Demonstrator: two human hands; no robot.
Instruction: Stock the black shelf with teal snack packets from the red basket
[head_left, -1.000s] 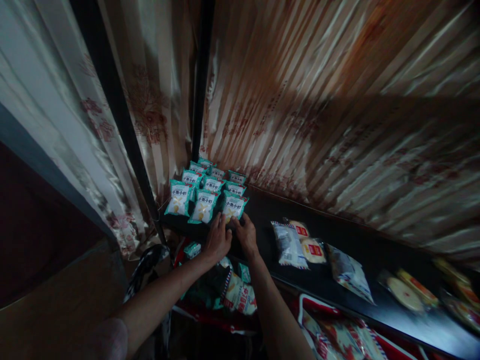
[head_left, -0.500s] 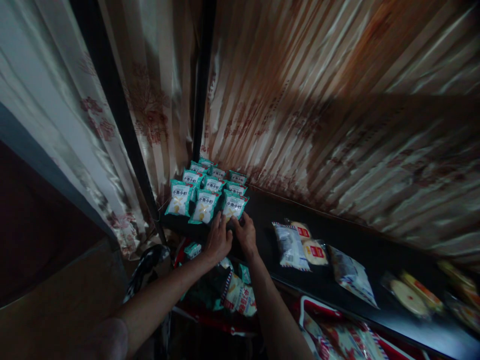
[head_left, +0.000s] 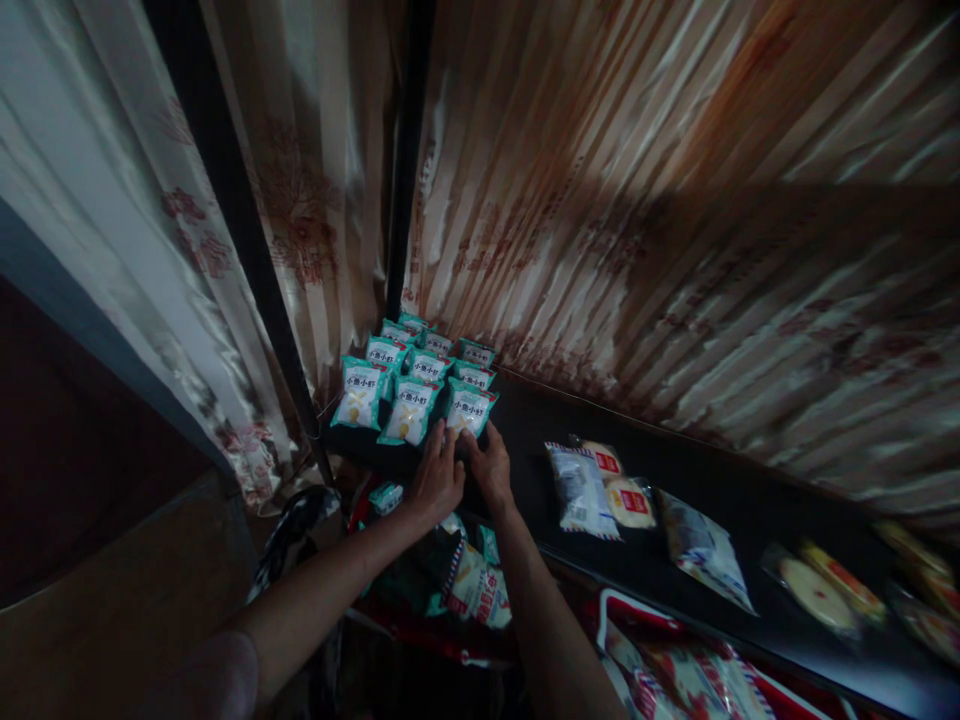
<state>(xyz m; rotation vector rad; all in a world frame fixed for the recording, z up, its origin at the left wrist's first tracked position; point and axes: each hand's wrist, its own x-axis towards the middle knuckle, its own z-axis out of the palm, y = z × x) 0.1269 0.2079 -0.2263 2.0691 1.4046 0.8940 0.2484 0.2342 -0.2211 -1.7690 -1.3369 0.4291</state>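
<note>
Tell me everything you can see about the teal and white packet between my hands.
The packet looks like puffed plastic film, white with teal edges, dark characters across its front and a yellowish picture below, partly covered. Its printed face is toward you; whether it stands or lies back is unclear. It is on the black shelf, at the front of the right-hand row of similar packets. Your left hand and right hand appear to touch its lower part.
</note>
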